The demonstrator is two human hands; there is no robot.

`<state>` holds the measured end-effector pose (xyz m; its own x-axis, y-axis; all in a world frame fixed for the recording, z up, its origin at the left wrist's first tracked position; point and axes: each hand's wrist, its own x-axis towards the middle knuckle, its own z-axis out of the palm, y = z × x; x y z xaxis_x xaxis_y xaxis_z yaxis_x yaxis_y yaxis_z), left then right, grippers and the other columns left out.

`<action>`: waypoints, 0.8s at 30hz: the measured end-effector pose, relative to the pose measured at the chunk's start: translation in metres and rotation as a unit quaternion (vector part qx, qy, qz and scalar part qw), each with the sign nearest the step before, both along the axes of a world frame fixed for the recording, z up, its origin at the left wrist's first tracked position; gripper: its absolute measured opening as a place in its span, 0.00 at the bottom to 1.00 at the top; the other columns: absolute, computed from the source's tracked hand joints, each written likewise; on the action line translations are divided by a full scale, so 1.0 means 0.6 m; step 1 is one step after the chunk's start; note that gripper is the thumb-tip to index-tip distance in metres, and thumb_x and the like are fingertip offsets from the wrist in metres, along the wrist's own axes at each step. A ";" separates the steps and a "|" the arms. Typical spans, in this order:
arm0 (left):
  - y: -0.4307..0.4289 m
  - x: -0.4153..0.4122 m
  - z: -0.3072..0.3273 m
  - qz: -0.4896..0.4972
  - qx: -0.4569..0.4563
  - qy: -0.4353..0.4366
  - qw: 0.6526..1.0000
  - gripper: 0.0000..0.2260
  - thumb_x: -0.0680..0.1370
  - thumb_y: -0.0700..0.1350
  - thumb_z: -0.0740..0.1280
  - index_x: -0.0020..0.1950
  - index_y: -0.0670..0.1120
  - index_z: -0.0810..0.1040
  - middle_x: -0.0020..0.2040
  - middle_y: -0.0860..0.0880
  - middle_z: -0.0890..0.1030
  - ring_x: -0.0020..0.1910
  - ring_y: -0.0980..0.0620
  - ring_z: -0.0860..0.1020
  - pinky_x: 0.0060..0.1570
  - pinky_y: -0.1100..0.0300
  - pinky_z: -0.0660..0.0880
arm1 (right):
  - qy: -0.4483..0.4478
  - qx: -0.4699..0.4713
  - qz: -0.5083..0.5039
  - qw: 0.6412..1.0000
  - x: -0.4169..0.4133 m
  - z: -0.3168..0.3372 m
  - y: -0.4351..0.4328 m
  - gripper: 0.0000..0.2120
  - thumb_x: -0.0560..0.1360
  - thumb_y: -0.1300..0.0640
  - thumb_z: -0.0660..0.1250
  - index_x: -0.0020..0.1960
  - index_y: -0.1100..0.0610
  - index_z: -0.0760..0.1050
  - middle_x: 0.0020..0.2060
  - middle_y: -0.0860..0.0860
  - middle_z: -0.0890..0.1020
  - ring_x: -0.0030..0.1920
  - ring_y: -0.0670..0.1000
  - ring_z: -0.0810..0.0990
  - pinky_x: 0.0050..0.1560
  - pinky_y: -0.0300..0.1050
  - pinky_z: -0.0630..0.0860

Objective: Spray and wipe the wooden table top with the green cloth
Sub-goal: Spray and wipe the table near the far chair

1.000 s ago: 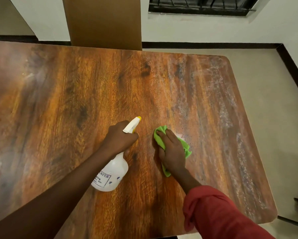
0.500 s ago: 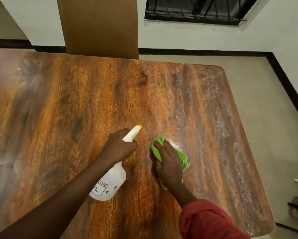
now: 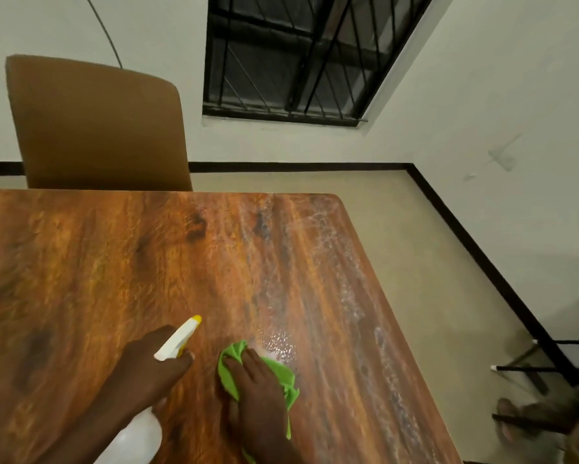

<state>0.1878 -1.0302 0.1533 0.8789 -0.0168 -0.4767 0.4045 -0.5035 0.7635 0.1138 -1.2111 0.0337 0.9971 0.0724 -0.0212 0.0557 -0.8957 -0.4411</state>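
1. Low in the head view, the left hand [image 3: 150, 373] has its fingers curled round the neck of the spray bottle [image 3: 132, 438]. The white and yellow nozzle [image 3: 181, 339] points away over the wooden table top [image 3: 97, 262].
2. This bottle is the only container in plain sight. Its pale body is cut off by the bottom edge, and I cannot tell how much liquid it holds.
3. Just beside it, the right hand [image 3: 259, 393] lies flat with straight fingers pressing on the green cloth [image 3: 284, 378]. The hand covers most of the bunched cloth.
4. Wet droplets [image 3: 278, 344] glisten on the wood just beyond the cloth. Pale streaks [image 3: 351, 296] run along the table's right side.
5. A brown chair [image 3: 97, 125] stands at the far edge, its seat hidden behind the table.
6. At bottom right, dark thin legs [image 3: 532, 367] and a blurred shape [image 3: 542, 413] on the floor are too unclear to name.
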 end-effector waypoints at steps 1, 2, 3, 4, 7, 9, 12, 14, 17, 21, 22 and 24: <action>-0.010 0.007 -0.001 -0.013 0.001 -0.007 1.000 0.07 0.73 0.37 0.72 0.41 0.48 0.77 0.42 0.43 0.80 0.37 0.43 0.79 0.40 0.50 0.76 | -0.012 0.000 -0.002 1.000 0.003 -0.001 -0.006 0.26 0.66 0.45 0.62 0.65 0.45 0.73 0.64 0.47 0.77 0.66 0.47 0.72 0.65 0.42 0.67; -0.020 0.016 -0.001 -0.023 0.000 -0.017 1.000 0.03 0.73 0.38 0.71 0.44 0.43 0.79 0.43 0.41 0.81 0.38 0.41 0.79 0.41 0.48 0.76 | -0.022 0.001 -0.004 1.000 0.005 -0.002 -0.012 0.26 0.67 0.45 0.62 0.65 0.45 0.74 0.64 0.47 0.77 0.66 0.47 0.72 0.65 0.42 0.67; -0.030 0.023 -0.001 -0.031 0.000 -0.021 0.999 0.05 0.72 0.38 0.71 0.47 0.40 0.79 0.43 0.40 0.81 0.39 0.40 0.79 0.42 0.46 0.76 | -0.029 0.002 -0.006 1.000 0.006 -0.002 -0.019 0.26 0.67 0.45 0.62 0.65 0.45 0.74 0.64 0.47 0.77 0.66 0.48 0.72 0.64 0.42 0.68; -0.036 0.029 -0.003 -0.035 -0.004 -0.030 0.999 0.07 0.72 0.39 0.71 0.49 0.39 0.79 0.43 0.40 0.81 0.40 0.40 0.80 0.44 0.45 0.76 | -0.038 0.005 -0.008 0.999 0.008 -0.003 -0.022 0.26 0.67 0.45 0.62 0.65 0.45 0.75 0.63 0.47 0.77 0.66 0.48 0.73 0.64 0.41 0.69; -0.046 0.044 -0.004 -0.055 0.006 -0.048 0.997 0.10 0.70 0.46 0.69 0.45 0.40 0.77 0.40 0.42 0.79 0.41 0.42 0.79 0.44 0.47 0.75 | -0.061 0.011 -0.013 0.998 0.013 -0.008 -0.024 0.25 0.67 0.47 0.62 0.63 0.47 0.77 0.62 0.49 0.79 0.64 0.49 0.75 0.65 0.39 0.64; -0.045 0.050 -0.010 -0.072 0.023 -0.044 0.996 0.10 0.67 0.48 0.67 0.40 0.42 0.75 0.39 0.43 0.78 0.41 0.42 0.78 0.41 0.49 0.74 | -0.066 0.001 -0.013 0.998 0.016 -0.010 -0.021 0.25 0.67 0.47 0.61 0.62 0.48 0.78 0.61 0.50 0.79 0.63 0.50 0.76 0.63 0.41 0.67; -0.034 0.045 -0.031 -0.097 0.064 -0.021 0.993 0.08 0.69 0.47 0.68 0.35 0.49 0.69 0.38 0.46 0.77 0.39 0.46 0.78 0.35 0.57 0.69 | -0.056 0.001 -0.016 0.998 0.014 -0.016 -0.015 0.25 0.67 0.47 0.62 0.63 0.47 0.77 0.62 0.50 0.79 0.63 0.51 0.76 0.61 0.49 0.70; -0.020 0.039 -0.049 -0.100 0.091 -0.010 0.991 0.10 0.71 0.44 0.69 0.35 0.50 0.68 0.39 0.47 0.77 0.39 0.47 0.77 0.35 0.58 0.68 | -0.042 0.002 -0.013 0.999 0.011 -0.022 -0.008 0.26 0.67 0.48 0.63 0.65 0.46 0.76 0.63 0.50 0.78 0.64 0.51 0.75 0.63 0.48 0.68; -0.015 0.034 -0.065 -0.108 0.114 -0.001 0.988 0.10 0.71 0.43 0.68 0.35 0.50 0.68 0.40 0.47 0.77 0.38 0.49 0.76 0.37 0.57 0.70 | -0.032 0.014 -0.007 0.999 0.010 -0.030 -0.004 0.28 0.66 0.50 0.66 0.66 0.46 0.74 0.65 0.49 0.76 0.66 0.50 0.73 0.64 0.47 0.68; -0.023 0.029 -0.070 -0.120 0.123 0.010 0.985 0.10 0.72 0.44 0.68 0.37 0.49 0.68 0.41 0.48 0.75 0.37 0.52 0.74 0.31 0.63 0.64 | -0.036 0.017 -0.013 0.999 0.009 -0.024 -0.006 0.28 0.66 0.51 0.68 0.66 0.45 0.74 0.65 0.48 0.75 0.66 0.50 0.72 0.64 0.46 0.68; -0.023 0.028 -0.070 -0.121 0.122 0.012 0.985 0.09 0.72 0.44 0.69 0.38 0.49 0.68 0.41 0.48 0.75 0.37 0.52 0.74 0.31 0.63 0.64 | -0.037 0.022 -0.019 0.999 0.006 -0.024 -0.004 0.26 0.67 0.50 0.66 0.66 0.45 0.74 0.65 0.48 0.76 0.66 0.49 0.73 0.63 0.47 0.69; -0.021 0.030 -0.072 -0.119 0.115 0.014 0.986 0.09 0.71 0.45 0.69 0.38 0.49 0.68 0.41 0.48 0.76 0.37 0.51 0.75 0.31 0.62 0.66 | -0.044 0.031 -0.026 0.998 -0.006 -0.023 0.000 0.26 0.67 0.49 0.62 0.65 0.46 0.75 0.64 0.48 0.77 0.65 0.48 0.72 0.60 0.48 0.72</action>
<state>0.2059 -1.0428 0.1102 0.8496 -0.1090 -0.5160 0.2737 -0.7452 0.6081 0.1100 -1.2114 0.0201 0.9974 0.0182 0.0691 0.0499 -0.8693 -0.4918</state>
